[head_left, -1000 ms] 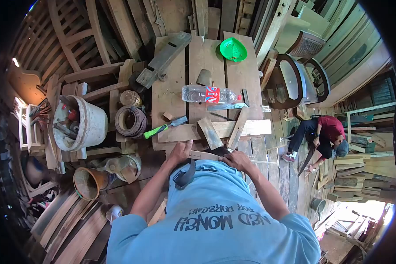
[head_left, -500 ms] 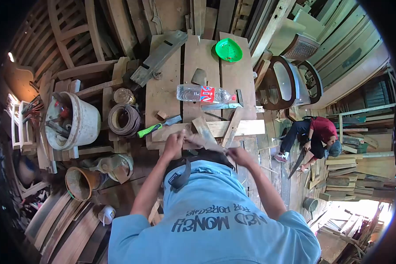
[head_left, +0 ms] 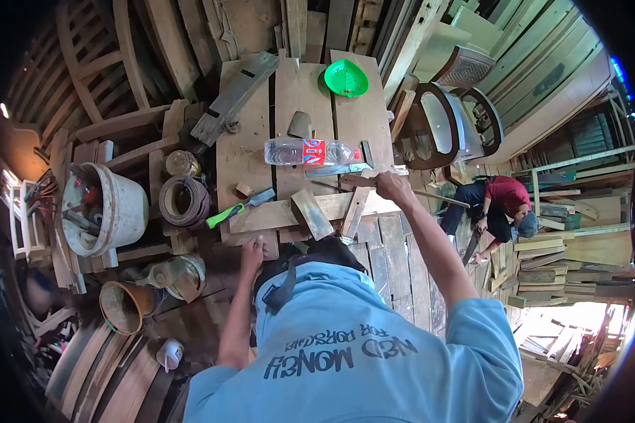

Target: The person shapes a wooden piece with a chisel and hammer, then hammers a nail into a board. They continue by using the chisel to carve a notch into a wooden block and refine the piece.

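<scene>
My right hand (head_left: 395, 188) is closed round a long wooden strip (head_left: 360, 180), raised over the right front of the bench, with a thin length sticking out to the right. At the bench's left front edge, my left hand (head_left: 255, 254) is curled with its fingers against the wood; I cannot tell what it grips. Between the hands, a board (head_left: 261, 218) lies along the front of the bench (head_left: 243, 156), crossed by two short wood pieces (head_left: 312, 213). A green-handled chisel (head_left: 240, 208) rests near the left hand. Behind lie a try square (head_left: 337, 170) and a plastic bottle (head_left: 289, 151).
A green leaf-shaped dish (head_left: 346, 77) and a wooden hand plane (head_left: 236, 99) sit at the back of the bench. To the left are a white bucket (head_left: 123, 211) and a coiled roll (head_left: 183, 201). A person (head_left: 504, 204) with a handsaw crouches at right.
My hands have moved apart. The right has risen forward over the bench with the wooden strip, while the left has let go of its end and dropped to the bench edge.
</scene>
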